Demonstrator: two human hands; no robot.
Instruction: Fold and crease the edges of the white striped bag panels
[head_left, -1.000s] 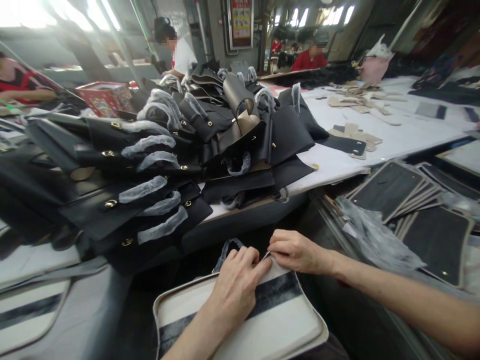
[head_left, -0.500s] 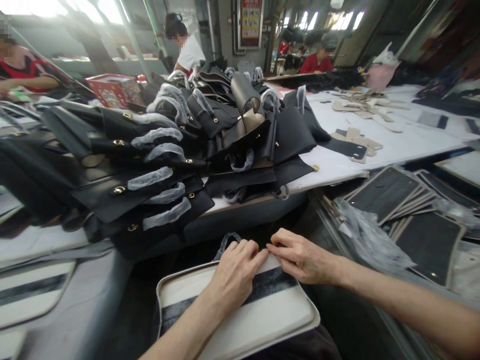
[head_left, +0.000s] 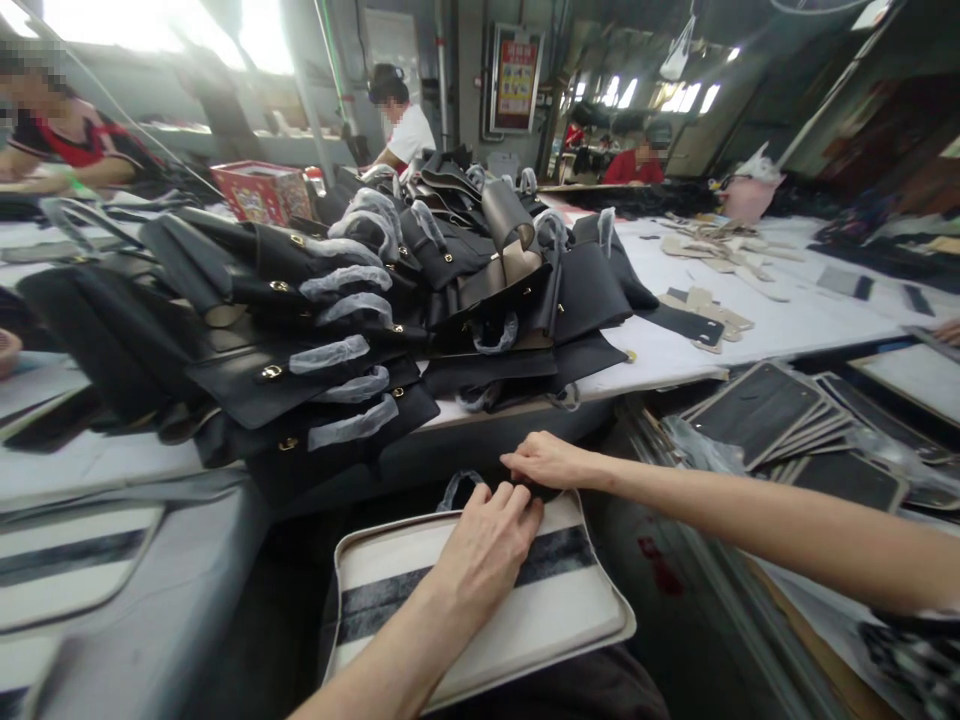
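A cream bag (head_left: 562,605) with a dark stripe across it lies tilted over my lap, its raised edging running round the panel. Past its far edge sticks up a plastic-wrapped handle (head_left: 457,490). My left hand (head_left: 491,540) rests across the panel, fingers bent and closed on the far edge. Just beyond that edge, close to the left fingertips, my right hand (head_left: 551,462) is closed in a pinch; what lies between its fingers is too small or hidden to make out.
Black bags (head_left: 330,330) with wrapped handles pile up on the white table (head_left: 675,365). At right are stacked dark panels (head_left: 757,405) and a metal rail (head_left: 720,590). More cream striped panels (head_left: 75,560) lie at left. Co-workers (head_left: 409,125) sit beyond.
My right hand has moved left and slightly up, off the right part of the far edge to beyond the left fingers. My left hand stays on the bag. The view has shifted a little.
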